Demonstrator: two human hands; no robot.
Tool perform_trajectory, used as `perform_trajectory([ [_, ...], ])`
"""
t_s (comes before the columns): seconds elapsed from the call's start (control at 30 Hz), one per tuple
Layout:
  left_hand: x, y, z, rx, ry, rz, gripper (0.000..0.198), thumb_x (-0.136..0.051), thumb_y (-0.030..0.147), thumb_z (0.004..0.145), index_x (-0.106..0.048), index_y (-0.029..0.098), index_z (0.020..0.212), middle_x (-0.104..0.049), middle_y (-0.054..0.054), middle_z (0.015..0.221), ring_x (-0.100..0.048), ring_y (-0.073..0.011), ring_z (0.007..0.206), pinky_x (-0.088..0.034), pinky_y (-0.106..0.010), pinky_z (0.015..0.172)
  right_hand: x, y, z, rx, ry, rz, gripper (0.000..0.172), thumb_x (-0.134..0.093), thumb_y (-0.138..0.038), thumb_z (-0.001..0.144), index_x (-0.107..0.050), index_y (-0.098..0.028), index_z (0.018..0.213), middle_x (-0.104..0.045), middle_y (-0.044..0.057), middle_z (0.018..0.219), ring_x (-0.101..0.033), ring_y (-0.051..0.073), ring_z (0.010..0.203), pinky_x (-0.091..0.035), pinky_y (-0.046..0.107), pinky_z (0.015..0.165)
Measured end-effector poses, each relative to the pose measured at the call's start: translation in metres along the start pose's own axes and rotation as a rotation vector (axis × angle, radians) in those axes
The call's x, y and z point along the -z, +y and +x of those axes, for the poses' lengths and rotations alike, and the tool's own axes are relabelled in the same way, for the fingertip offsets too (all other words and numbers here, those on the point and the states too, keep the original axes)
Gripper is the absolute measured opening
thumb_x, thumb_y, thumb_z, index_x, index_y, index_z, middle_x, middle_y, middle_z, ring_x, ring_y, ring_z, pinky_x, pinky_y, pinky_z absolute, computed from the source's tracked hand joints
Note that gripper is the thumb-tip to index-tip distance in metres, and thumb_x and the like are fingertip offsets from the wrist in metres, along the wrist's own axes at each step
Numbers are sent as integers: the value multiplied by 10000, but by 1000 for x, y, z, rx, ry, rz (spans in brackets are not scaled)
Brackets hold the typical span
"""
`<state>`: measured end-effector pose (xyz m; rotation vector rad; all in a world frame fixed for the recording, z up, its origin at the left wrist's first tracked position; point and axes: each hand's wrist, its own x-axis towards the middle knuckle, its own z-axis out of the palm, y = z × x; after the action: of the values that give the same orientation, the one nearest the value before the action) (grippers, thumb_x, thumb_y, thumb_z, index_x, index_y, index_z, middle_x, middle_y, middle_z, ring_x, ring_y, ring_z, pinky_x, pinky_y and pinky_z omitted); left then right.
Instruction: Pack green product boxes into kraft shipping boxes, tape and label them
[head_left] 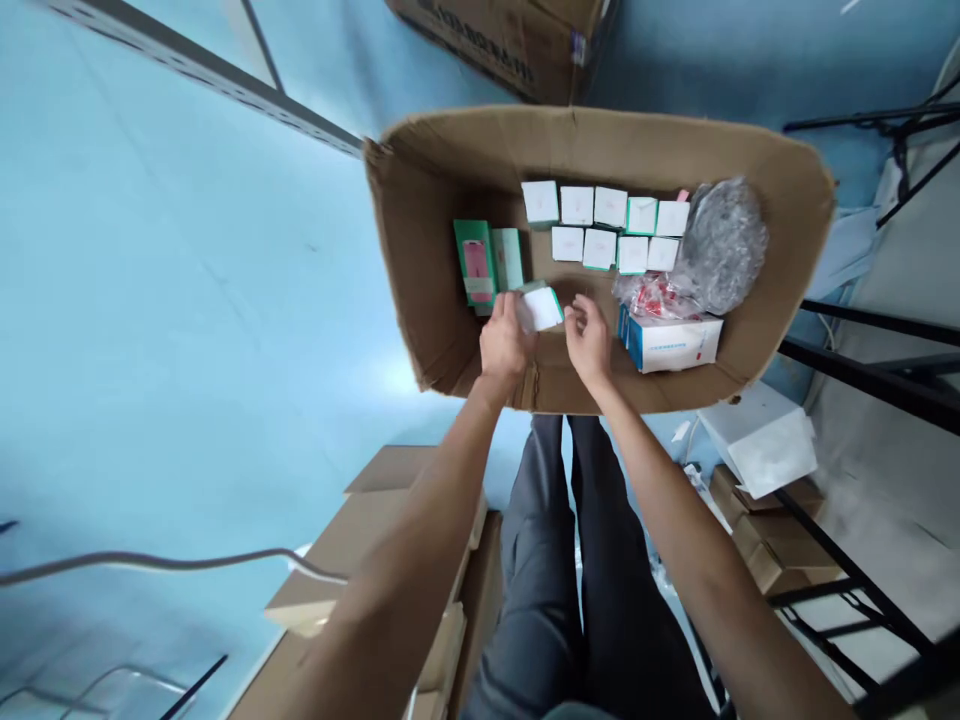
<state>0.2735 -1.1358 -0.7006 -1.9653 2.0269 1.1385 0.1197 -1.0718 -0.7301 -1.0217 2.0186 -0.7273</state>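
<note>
A large open cardboard carton (420,200) stands on the blue floor in front of me. My left hand (504,342) is closed on a small white and green box (541,306) just above the carton's near wall. My right hand (588,338) hovers beside that box with fingers curled, and I cannot see anything in them. Two green boxes (487,262) stand at the carton's left. Several small white boxes (611,228) sit in two rows at the back.
A white and blue box (671,343), red packets (651,295) and a clear plastic bag (724,243) lie at the carton's right. Flat cardboard boxes (360,560) are stacked near my legs. A black metal rack (870,350) stands at right. Another carton (510,40) sits behind.
</note>
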Motion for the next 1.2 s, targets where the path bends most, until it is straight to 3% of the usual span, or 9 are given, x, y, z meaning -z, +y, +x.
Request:
perform_trajectory([
  [0.13, 56, 32, -91, -30, 20, -79, 566, -754, 118, 809, -592, 222, 1341, -713, -145, 1369, -746, -362, 1231, -652, -470, 1019, 57, -63, -61, -99, -42, 90, 446, -544, -578, 1104, -731, -204, 1258, -824, 160, 1167, -807, 269, 1055, -664, 415, 967],
  [0.27, 129, 72, -173, -138, -13, -151, 611, -764, 97, 773, -583, 233, 1341, -720, -126, 1354, -740, -328, 1243, -645, -437, 1042, 127, -148, -124, -74, -36, 199, 444, -544, -590, 1083, -767, -215, 1167, -827, 148, 1186, -800, 259, 1052, -651, 398, 965],
  [0.53, 289, 173, -312, -393, -5, -185, 685, -751, 44, 785, -567, 260, 1408, -701, -121, 1418, -722, -311, 1331, -638, -432, 1102, 274, -329, -262, 6, 219, 281, 308, -605, -475, 1068, -794, -257, 1176, -819, 106, 1172, -769, 243, 1063, -650, 395, 949],
  [0.7, 360, 224, -385, -602, -18, -183, 703, -740, 36, 793, -560, 262, 1434, -690, -114, 1462, -699, -294, 1378, -645, -421, 1100, 340, -403, -347, 77, 415, 321, 264, -612, -421, 1084, -818, -302, 1197, -791, 92, 1155, -753, 248, 1100, -640, 409, 978],
  [0.8, 384, 250, -422, -745, -69, -186, 708, -736, 46, 806, -556, 267, 1454, -682, -105, 1479, -691, -278, 1393, -640, -409, 1113, 368, -428, -396, 95, 544, 335, 267, -588, -393, 1097, -821, -320, 1206, -777, 91, 1169, -747, 256, 1117, -619, 439, 1034],
  [0.93, 394, 282, -468, -892, -164, -132, 653, -743, 91, 842, -574, 274, 1445, -685, -98, 1478, -702, -276, 1379, -645, -404, 1106, 398, -439, -460, 37, 684, 430, 268, -600, -420, 1088, -821, -307, 1189, -766, 92, 1171, -745, 255, 1133, -623, 412, 1009],
  [1.07, 382, 311, -519, -1047, -271, -26, 639, -745, 100, 844, -597, 296, 1434, -700, -83, 1473, -712, -270, 1369, -651, -394, 1097, 420, -420, -524, -41, 792, 663, 232, -708, -462, 1017, -819, -277, 1101, -755, 64, 1104, -739, 215, 987, -633, 332, 868],
  [1.2, 348, 334, -585, -1259, -381, 51, 639, -744, 93, 847, -609, 299, 1436, -713, -78, 1484, -720, -261, 1369, -644, -385, 1110, 435, -376, -601, -40, 935, 808, 255, -778, -507, 942, -841, -262, 976, -736, 49, 1015, -712, 209, 966, -608, 308, 810],
])
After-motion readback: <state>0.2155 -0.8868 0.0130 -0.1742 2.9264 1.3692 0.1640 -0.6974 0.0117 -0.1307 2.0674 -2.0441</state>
